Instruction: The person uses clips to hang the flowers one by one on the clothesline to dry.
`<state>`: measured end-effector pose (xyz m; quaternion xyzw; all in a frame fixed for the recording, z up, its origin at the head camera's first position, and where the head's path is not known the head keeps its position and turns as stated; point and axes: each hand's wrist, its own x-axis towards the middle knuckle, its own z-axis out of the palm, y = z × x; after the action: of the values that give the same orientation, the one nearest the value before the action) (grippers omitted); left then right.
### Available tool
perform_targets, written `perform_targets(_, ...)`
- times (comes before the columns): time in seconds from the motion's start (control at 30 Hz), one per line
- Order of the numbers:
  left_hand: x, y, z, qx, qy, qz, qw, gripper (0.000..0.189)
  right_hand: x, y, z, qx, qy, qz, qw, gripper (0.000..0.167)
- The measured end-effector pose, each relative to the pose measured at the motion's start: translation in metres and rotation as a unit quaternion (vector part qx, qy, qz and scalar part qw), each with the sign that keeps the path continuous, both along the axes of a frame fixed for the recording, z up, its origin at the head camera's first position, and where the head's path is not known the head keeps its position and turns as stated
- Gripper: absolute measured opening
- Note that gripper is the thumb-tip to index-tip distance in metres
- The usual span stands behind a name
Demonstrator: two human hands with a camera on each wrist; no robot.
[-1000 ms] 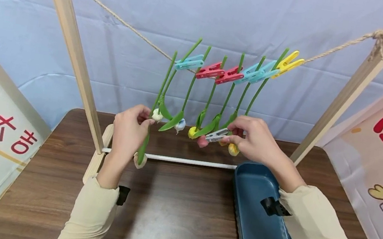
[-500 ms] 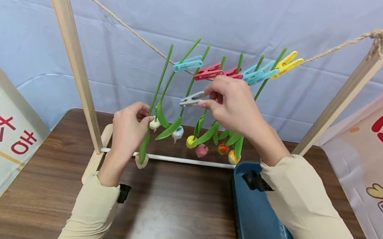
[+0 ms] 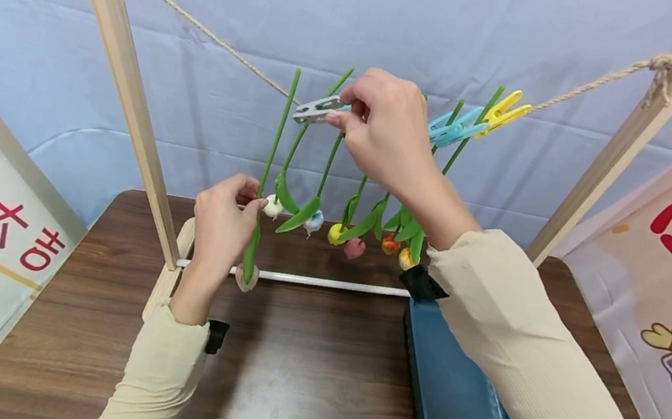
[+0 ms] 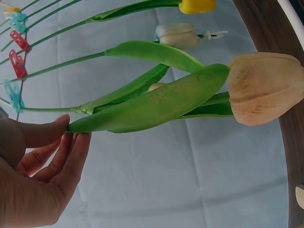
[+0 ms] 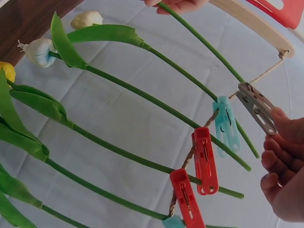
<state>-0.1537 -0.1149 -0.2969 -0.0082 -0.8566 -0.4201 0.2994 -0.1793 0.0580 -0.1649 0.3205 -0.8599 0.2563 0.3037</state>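
Observation:
My left hand (image 3: 222, 221) pinches a green-stemmed artificial tulip (image 4: 266, 88) just above its leaves. The pale peach bloom hangs down, and the stem stands upright in front of the rope (image 3: 218, 40). With thumb and fingers my right hand (image 3: 381, 126) grips a grey clothespin (image 3: 317, 110), its nose at the rope beside the tulip's upper stem. In the right wrist view the clothespin's tip overlaps that stem. Right beside it, a light blue clothespin (image 5: 226, 124) holds another tulip on the rope. Red clothespins (image 5: 205, 159) hold further tulips; in the head view my right hand hides them.
The rope spans two wooden posts (image 3: 130, 106) joined by a white rod (image 3: 325, 282). Farther right on it sit light blue clothespins (image 3: 455, 127) and a yellow clothespin (image 3: 505, 115). A blue tray (image 3: 463, 402) stands on the brown table (image 3: 310, 379), partly under my right forearm.
My right hand has carried the grey clothespin up and left, from beside the hanging blooms to the rope. The left hand stays low, its tulip's stem tip shifted slightly left and up.

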Motion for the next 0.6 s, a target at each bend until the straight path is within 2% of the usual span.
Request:
perform_targets(0.13, 0.0, 0.0, 0.0, 0.004, 0.002, 0.001, 1.0, 0.009, -0.003, -0.005, 0.002, -0.014, 0.021, -0.01, 0.9996, 0.01)
perform_targets(0.27, 0.0, -0.001, 0.0, 0.005, 0.01, 0.003, 0.9999, 0.009, -0.003, -0.01, 0.006, -0.012, 0.017, -0.022, 0.9995, 0.012)
perform_targets(0.47, -0.002, -0.002, 0.0, 0.005, 0.031, 0.007, 0.9995, 0.009, -0.006, -0.016, 0.01, 0.016, -0.022, -0.046, 0.9986, 0.02)
perform_targets(0.6, -0.004, -0.003, 0.001, 0.004, 0.044, 0.01, 0.999, 0.009, -0.008, -0.019, 0.009, 0.028, -0.051, -0.045, 0.9973, 0.015)
